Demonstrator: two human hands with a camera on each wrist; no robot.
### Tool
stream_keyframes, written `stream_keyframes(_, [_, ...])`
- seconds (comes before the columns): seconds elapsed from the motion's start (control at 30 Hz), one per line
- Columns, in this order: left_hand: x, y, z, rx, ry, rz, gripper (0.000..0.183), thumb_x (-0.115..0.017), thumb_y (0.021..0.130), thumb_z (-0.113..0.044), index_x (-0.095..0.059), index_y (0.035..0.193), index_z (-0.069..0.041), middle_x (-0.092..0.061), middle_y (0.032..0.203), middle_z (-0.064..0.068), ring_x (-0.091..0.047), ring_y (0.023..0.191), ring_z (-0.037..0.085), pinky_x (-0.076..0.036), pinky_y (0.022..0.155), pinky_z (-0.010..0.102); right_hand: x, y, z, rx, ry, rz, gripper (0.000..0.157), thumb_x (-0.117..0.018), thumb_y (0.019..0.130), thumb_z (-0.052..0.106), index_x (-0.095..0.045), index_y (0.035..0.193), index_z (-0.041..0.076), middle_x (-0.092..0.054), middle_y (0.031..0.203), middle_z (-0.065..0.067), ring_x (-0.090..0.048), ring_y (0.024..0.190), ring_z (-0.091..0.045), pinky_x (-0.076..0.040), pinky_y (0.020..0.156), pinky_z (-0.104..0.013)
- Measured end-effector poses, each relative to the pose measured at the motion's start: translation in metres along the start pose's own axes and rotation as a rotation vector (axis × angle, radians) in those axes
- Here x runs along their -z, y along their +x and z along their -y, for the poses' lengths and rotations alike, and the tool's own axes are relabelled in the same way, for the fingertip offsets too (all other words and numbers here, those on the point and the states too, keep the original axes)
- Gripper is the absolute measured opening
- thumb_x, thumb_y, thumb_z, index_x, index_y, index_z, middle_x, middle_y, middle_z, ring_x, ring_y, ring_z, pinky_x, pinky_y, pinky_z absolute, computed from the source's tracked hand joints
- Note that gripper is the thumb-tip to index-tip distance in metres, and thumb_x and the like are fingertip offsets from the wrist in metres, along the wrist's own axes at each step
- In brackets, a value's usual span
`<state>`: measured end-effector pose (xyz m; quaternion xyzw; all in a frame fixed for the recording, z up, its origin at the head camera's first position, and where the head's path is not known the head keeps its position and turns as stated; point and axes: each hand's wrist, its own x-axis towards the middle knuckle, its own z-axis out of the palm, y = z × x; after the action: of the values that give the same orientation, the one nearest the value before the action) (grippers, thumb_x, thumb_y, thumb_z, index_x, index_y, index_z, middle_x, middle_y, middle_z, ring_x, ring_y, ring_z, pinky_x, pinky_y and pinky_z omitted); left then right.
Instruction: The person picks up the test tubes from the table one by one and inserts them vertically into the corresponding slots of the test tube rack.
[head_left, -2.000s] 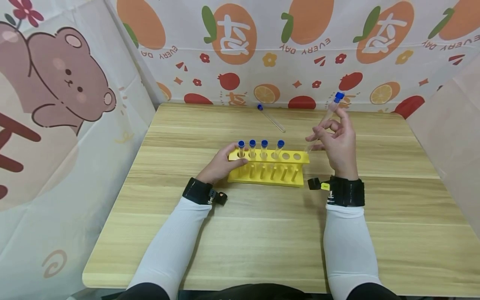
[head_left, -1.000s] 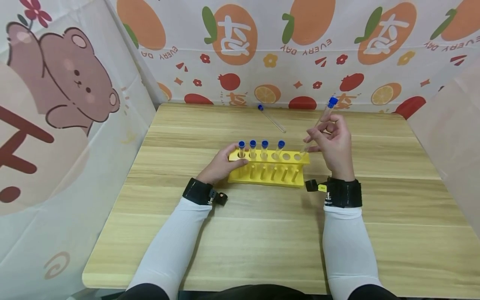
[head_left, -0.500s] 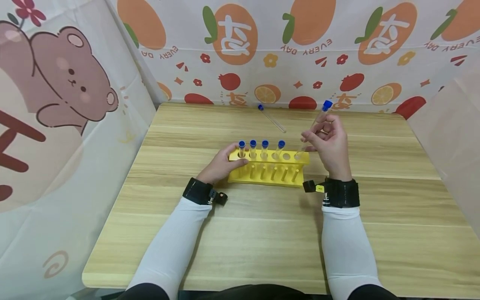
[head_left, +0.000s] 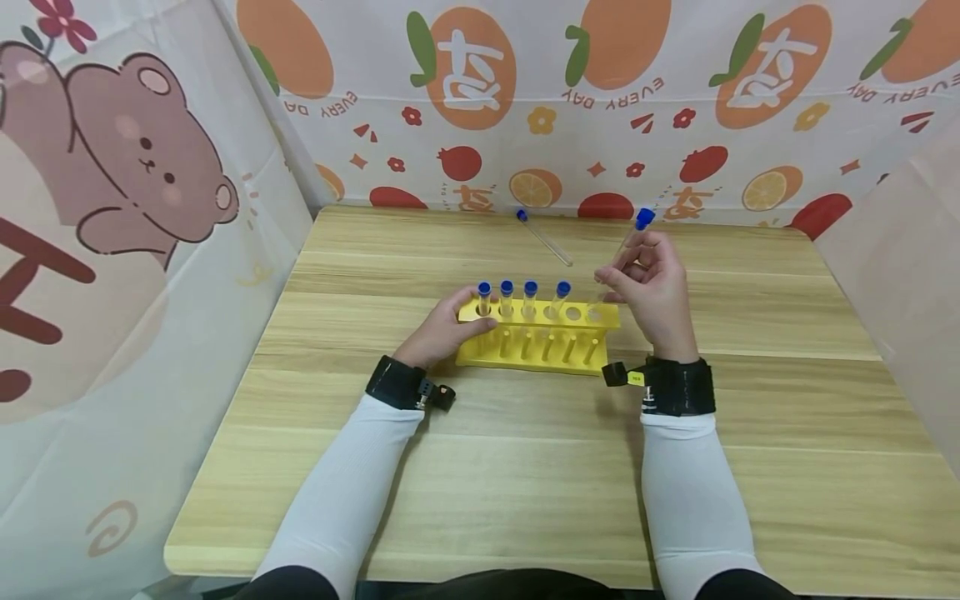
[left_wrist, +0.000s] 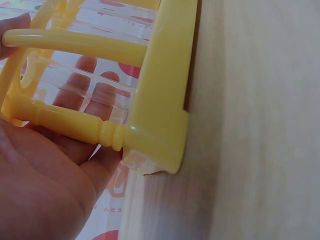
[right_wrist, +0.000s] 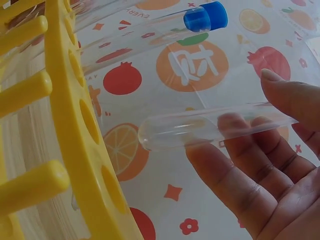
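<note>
My left hand (head_left: 442,331) grips the left end of a yellow test tube rack (head_left: 540,323), thumb on top, with fingers behind it in the left wrist view. Several clear test tubes with blue caps stand in the rack's left holes, the rightmost tube (head_left: 561,297) leaning slightly. My right hand (head_left: 658,292) pinches another clear test tube (right_wrist: 175,131), tilted, its blue cap (head_left: 644,218) up and to the right. In the right wrist view the tube's rounded bottom is outside the holes, a short gap from the rack. The two rightmost holes hold no tube.
One more blue-capped test tube (head_left: 547,242) lies on the wooden table (head_left: 525,475) behind the rack, near the back edge. A fruit-print cloth (head_left: 300,158) hangs behind the table, and a bear-print cloth (head_left: 142,333) is at the left.
My right hand has moved left and slightly down with the test tube, bringing its lower end over the rack's right end. The left hand and rack stay put.
</note>
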<state>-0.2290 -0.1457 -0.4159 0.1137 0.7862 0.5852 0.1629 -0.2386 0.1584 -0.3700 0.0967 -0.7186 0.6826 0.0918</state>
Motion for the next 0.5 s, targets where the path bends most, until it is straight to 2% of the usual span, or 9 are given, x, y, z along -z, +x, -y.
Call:
stream_keyframes(0.33, [0.0002,0.0008,0.0008,-0.003,0.004,0.0,0.039,-0.068,0.094,-0.022,-0.056,0.13,-0.011,-0.048,0.146,0.01,-0.042,0.135,0.026,-0.036,0.111,0.045,-0.0023,-0.0009,-0.0011,-0.012,-0.067,0.007,0.041,-0.075,0.086,0.014,-0.051,0.119,0.015,-0.061,0.094,-0.009,-0.071,0.084,-0.021,-0.059,0.067,-0.034])
stream_keyframes(0.5, [0.0006,0.0019,0.0017,-0.004,-0.012,0.0,0.039,-0.067,0.094,-0.021,-0.056,0.13,-0.011,-0.047,0.146,0.01,-0.043,0.133,0.026,-0.038,0.109,0.044,-0.0034,-0.0002,-0.0003,-0.011,-0.069,0.015,0.041,-0.076,0.086,0.013,-0.052,0.12,0.014,-0.061,0.094,-0.01,-0.071,0.084,-0.021,-0.059,0.067,-0.033])
